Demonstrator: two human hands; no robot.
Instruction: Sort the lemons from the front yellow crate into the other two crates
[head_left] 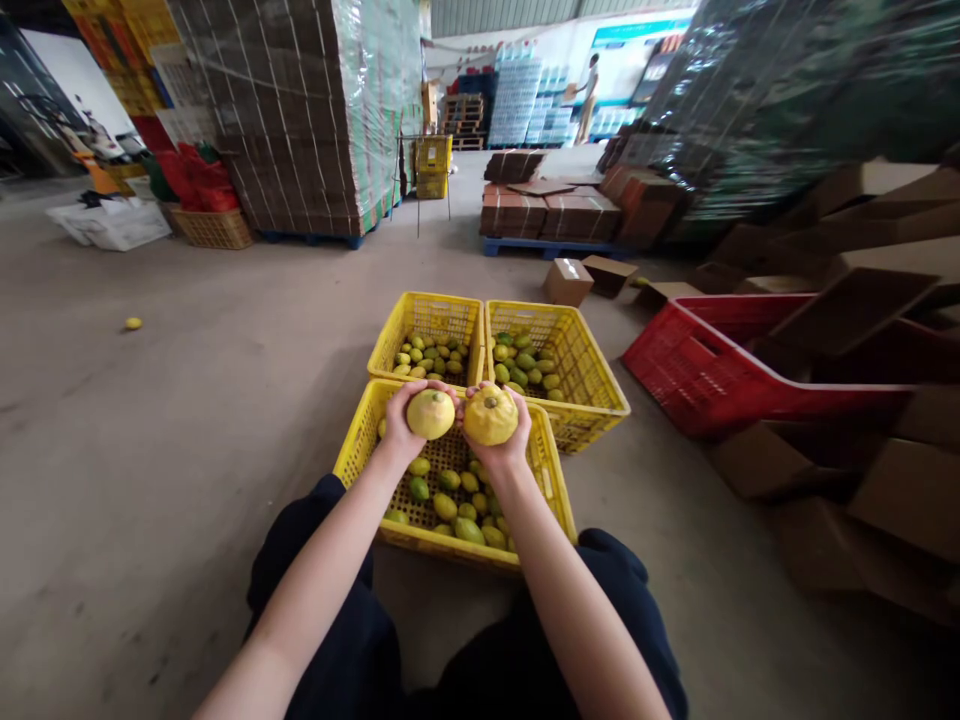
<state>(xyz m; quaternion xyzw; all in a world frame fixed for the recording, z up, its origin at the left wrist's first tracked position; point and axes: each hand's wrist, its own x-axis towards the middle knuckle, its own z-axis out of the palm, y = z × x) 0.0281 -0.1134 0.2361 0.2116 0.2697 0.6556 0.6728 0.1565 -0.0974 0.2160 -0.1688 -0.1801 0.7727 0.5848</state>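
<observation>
My left hand (402, 420) is closed round a pale yellow lemon (430, 414), its greenish end facing up. Beside it, my right hand (516, 432) grips a bumpier, deeper yellow lemon (490, 414) with a brown stem spot. Both are raised over the near yellow crate (346, 462), where several green and yellow lemons (469, 530) lie on the slatted bottom. Two more yellow crates stand behind it: the far left crate (386, 325) holds smaller yellow-green fruit, the far right crate (592, 395) greener fruit.
On the right, a red crate (675, 375) sits among loose cardboard boxes (907, 490). A lone lemon (133, 323) lies on the floor at left. Wrapped pallet stacks (277, 120) and flattened cartons on a blue pallet (517, 246) stand behind. A person (590, 95) is far back.
</observation>
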